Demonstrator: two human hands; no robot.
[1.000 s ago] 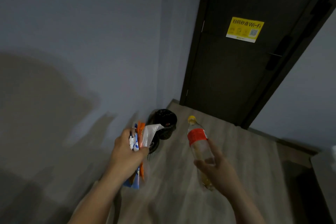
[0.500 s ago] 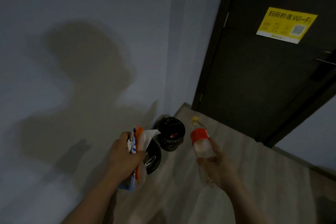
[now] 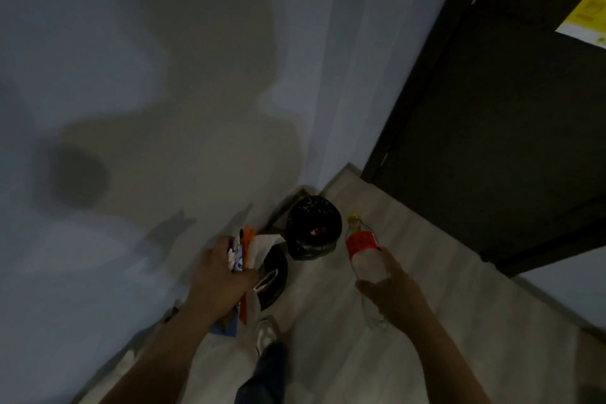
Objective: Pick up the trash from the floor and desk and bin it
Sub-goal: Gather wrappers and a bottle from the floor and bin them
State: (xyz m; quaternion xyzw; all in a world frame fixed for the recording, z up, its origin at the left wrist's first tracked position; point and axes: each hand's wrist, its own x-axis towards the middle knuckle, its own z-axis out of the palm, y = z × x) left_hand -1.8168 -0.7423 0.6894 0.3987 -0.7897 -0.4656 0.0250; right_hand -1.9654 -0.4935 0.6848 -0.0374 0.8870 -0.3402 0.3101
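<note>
- Being held in both hands, the trash is picked up but not yet binned.
- A bunch of wrappers [image 3: 241, 254] is gripped in the left hand [image 3: 223, 277], with the fingers curled round it.
- One bottle [image 3: 364, 252] with a red label is held upright in the right hand [image 3: 393, 297], which is wrapped round its lower part.
- One bin [image 3: 311, 228] with a black bag is seen on the floor [image 3: 328, 321], just ahead of the hands and between them.
- Something red and white is seen inside it.
- Both loads are left to be dropped in.
- The wrappers in the bunch cannot be counted.
</note>
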